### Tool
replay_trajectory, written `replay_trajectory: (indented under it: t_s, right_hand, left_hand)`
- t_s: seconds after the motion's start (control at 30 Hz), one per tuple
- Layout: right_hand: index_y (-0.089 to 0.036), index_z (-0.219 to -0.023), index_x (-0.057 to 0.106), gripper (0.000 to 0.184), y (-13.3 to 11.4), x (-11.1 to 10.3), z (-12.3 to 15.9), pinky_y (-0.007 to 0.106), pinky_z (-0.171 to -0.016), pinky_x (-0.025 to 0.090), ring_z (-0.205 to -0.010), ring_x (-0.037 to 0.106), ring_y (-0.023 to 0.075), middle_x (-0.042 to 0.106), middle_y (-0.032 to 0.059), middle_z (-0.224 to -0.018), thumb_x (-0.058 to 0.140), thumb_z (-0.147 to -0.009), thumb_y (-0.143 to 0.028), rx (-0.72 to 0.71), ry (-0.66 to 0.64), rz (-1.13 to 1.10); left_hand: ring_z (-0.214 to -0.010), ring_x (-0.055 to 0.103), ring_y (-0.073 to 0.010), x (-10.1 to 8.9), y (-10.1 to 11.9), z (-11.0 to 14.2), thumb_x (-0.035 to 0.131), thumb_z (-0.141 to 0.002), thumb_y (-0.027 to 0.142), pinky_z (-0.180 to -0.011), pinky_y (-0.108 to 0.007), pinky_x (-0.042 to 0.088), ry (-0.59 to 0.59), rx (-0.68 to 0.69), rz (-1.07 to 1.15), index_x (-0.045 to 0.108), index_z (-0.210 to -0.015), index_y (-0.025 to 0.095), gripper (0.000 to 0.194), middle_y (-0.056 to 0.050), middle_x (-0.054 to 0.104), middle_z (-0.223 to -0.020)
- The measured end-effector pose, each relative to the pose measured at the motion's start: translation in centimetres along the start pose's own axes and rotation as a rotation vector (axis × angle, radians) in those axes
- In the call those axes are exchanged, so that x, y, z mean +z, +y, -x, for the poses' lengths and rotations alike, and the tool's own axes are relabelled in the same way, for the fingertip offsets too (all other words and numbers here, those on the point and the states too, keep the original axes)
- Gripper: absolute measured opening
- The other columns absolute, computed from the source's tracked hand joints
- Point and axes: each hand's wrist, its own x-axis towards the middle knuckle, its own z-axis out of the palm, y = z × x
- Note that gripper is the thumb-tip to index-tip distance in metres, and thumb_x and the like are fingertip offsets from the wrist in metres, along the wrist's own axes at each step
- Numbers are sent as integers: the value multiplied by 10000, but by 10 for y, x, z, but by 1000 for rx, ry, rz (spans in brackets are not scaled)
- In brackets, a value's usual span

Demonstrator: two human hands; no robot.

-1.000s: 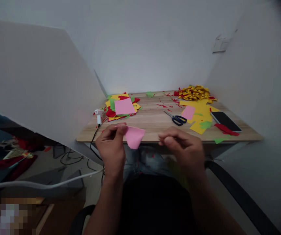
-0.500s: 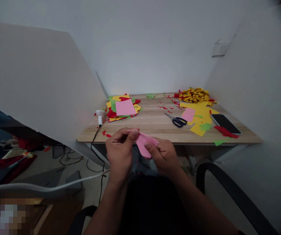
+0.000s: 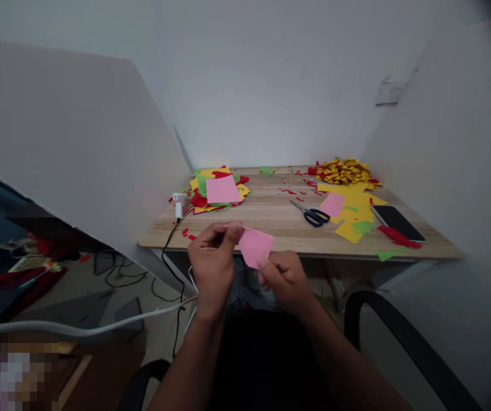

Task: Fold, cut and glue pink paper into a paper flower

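Between my hands, just off the table's front edge, is a small piece of pink paper (image 3: 256,246). My left hand (image 3: 213,254) pinches its upper left corner between thumb and fingers. At the lower right corner my right hand (image 3: 286,278) grips it, thumb on top. Whether the paper is folded I cannot tell. Beyond on the table lie a pink sheet (image 3: 223,189) on a pile of yellow, green and red scraps (image 3: 198,200), and a smaller pink piece (image 3: 333,204) by some yellow paper (image 3: 359,200).
Dark-handled scissors (image 3: 314,217) lie on the wooden table (image 3: 266,220). A phone (image 3: 397,222) is at the right, a heap of yellow folded pieces (image 3: 343,171) behind. A white plug-like device with a black cable (image 3: 178,206) sits at the left. A chair armrest (image 3: 408,342) flanks my right.
The pink paper now shows a flatter, broader face. My right hand has shifted slightly down and left to its lower corner; my left hand keeps its pinch. The view has moved a little.
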Motion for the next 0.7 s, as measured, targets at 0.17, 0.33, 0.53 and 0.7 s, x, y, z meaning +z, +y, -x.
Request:
replay_trajectory:
  t_s: [0.17, 0.33, 0.53, 0.7]
  right_hand:
    - [-172, -760, 627, 395, 0, -14, -11, 243, -533, 357, -574, 461, 117, 560, -7, -636, 548, -910, -529, -83, -33, -85]
    - [-207, -551, 439, 504, -6, -14, -11, 260, -476, 259, -474, 352, 98, 408, -35, -512, 460, -978, -473, -33, -12, 18]
    - [-210, -531, 488, 568, -6, -9, -8, 266, -508, 311, -445, 451, 107, 519, -14, -462, 358, -1015, -476, -37, -59, 204]
    - [-217, -508, 470, 560, -8, -12, -4, 270, -499, 316, -428, 443, 105, 488, -21, -431, 390, -1011, -450, -152, 16, 237]
  left_hand:
    - [-698, 691, -146, 5, 8, 7, 838, -713, 356, -650, -237, 545, -159, -104, 21, 728, -694, 185, 204, -27, 756, -744]
    - [-651, 660, -134, 2, 9, 4, 840, -682, 317, -621, -231, 541, -261, -163, 3, 739, -665, 183, 168, -27, 737, -694]
    - [-602, 599, -113, 0, 6, 2, 837, -672, 314, -568, -216, 502, -212, -153, -35, 738, -630, 183, 169, -18, 699, -642]
    - [-660, 632, -135, -2, 2, -4, 833, -687, 337, -619, -234, 519, -224, -146, -65, 746, -667, 173, 187, -37, 727, -697]
